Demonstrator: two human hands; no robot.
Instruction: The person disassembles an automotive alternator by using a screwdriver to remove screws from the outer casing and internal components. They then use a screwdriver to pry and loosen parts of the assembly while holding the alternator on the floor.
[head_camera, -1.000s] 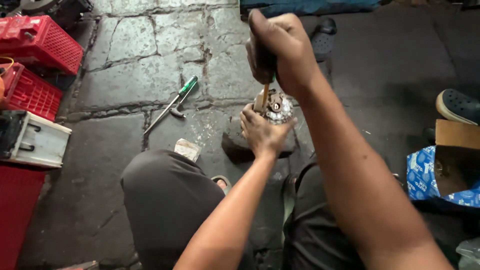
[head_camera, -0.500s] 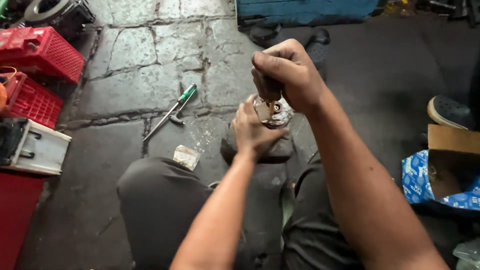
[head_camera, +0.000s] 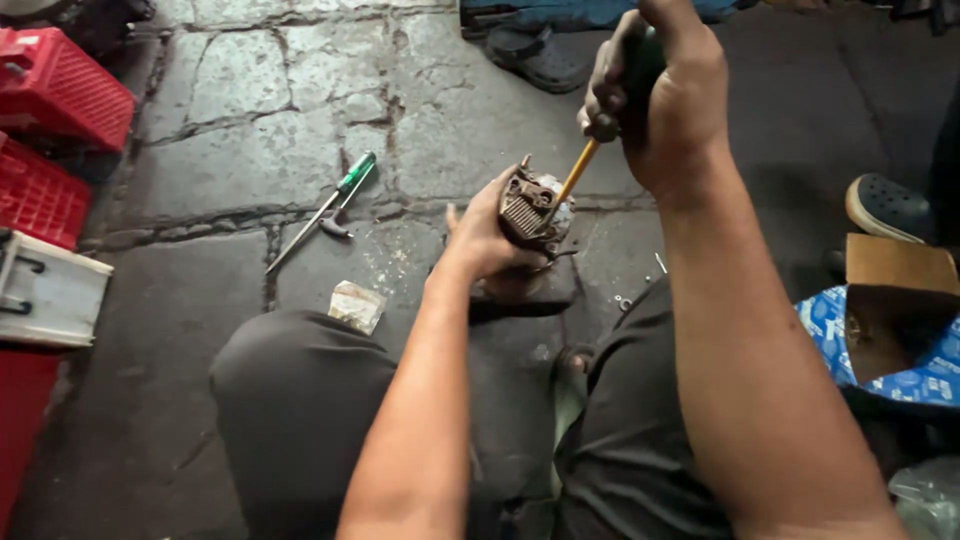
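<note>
My right hand (head_camera: 670, 95) is fisted tight around a screwdriver (head_camera: 600, 135), its yellowish shaft angled down into the rusty finned metal part (head_camera: 535, 210). My left hand (head_camera: 490, 240) cups that part from below, fingers curled on it. Right of my forearm sits a cardboard box (head_camera: 895, 300), contents unclear. Left, red plastic crates (head_camera: 50, 120).

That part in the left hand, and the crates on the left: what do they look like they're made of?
Part in the left hand: probably metal, brown and rusty-looking, dull, with ribbed slots. Red crates: most likely moulded plastic, judging by the uniform colour and lattice walls.
</note>
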